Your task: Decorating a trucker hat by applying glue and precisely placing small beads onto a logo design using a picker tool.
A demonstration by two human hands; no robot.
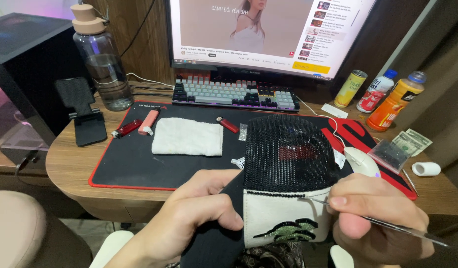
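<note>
The left hand [189,218] grips a black mesh trucker cap [283,183] from its left side, fingers [221,211] curled onto the white front panel, holding it up over the near edge of the tabletop [65,154]. The right hand [378,218] pinches a thin metal pick tool [388,226] between thumb and fingers, its tip touching the seam where the mesh meets the panel. A row of small black rhinestones already lines that seam from the left up to the tool tip; by my reading the short stretch toward the right end is still to be covered. A green sparkling emblem [288,231] on the panel looks fully filled in.

On the black and red desk mat [130,164] lie a folded white cloth [188,137], two red lighters and a pink one. A small clear bag [389,154] of dark beads sits by the white mouse [362,161]. The big clear water bottle [102,62] is about half full; an orange drink bottle [395,101] looks nearly full, and the yellow can's level cannot be told.
</note>
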